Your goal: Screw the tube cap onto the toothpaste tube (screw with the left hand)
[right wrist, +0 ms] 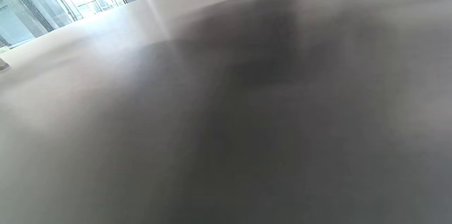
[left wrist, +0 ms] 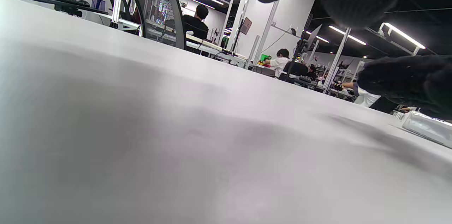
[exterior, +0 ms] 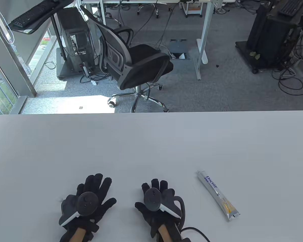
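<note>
A white and silver toothpaste tube (exterior: pixel 217 194) lies flat on the white table (exterior: pixel 151 141) at the right. Its nozzle end points away from me and its crimped end points toward me. My left hand (exterior: pixel 96 186) rests flat on the table with fingers spread, holding nothing. My right hand (exterior: pixel 157 191) rests flat beside it, also empty, a hand's width left of the tube. In the left wrist view the tube's nozzle end (left wrist: pixel 422 127) shows at the right edge and looks threaded and bare. A tiny pale speck (exterior: pixel 58 200) lies just left of my left hand; I cannot tell if it is the cap.
The table's far edge (exterior: pixel 151 112) runs across the middle of the table view. Beyond it on the floor stand a black office chair (exterior: pixel 133 63) and desk legs. A cable (exterior: pixel 194 230) trails from my right wrist.
</note>
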### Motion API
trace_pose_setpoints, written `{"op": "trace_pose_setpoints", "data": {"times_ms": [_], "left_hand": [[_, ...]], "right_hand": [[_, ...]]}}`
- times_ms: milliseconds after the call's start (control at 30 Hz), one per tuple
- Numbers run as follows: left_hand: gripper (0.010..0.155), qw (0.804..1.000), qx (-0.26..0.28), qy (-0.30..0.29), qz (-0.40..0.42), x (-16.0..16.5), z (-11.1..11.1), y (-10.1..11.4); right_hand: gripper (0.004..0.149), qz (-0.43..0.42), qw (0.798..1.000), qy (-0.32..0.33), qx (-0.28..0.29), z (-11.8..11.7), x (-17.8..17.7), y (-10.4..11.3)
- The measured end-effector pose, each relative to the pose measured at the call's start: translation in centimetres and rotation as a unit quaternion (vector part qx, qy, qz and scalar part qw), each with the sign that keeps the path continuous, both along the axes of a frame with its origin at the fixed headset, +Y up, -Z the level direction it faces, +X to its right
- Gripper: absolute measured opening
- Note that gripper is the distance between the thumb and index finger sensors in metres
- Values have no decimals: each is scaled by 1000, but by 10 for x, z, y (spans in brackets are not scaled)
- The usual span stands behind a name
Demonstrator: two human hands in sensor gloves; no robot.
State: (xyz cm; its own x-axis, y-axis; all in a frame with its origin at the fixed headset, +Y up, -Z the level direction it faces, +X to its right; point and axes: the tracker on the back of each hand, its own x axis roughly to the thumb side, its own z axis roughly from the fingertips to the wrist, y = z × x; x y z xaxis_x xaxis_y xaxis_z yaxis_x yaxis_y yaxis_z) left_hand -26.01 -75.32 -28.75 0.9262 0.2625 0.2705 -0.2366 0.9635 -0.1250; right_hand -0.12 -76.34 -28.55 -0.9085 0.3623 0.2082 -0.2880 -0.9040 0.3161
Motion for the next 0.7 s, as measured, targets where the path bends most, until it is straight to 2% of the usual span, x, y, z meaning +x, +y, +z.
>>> {"op": "trace_pose_setpoints", "data": {"times_ms": [433, 500, 600, 700], "left_hand": [[78, 1000, 1, -3, 11, -1, 4, 1], [77, 1000, -1, -3, 13, -1, 6, 3], [77, 1000, 7, -5, 23, 0, 8, 7], [76, 999, 11, -12, 31, 2, 9, 11]], "right_hand": [[74, -7, 999, 15, -28, 2, -2, -2], [73, -42, 999, 7, -14, 2, 7, 13], [71, -120, 991, -42, 51, 4, 35, 42], [70, -120, 983, -103, 88, -1, 71, 63]]}}
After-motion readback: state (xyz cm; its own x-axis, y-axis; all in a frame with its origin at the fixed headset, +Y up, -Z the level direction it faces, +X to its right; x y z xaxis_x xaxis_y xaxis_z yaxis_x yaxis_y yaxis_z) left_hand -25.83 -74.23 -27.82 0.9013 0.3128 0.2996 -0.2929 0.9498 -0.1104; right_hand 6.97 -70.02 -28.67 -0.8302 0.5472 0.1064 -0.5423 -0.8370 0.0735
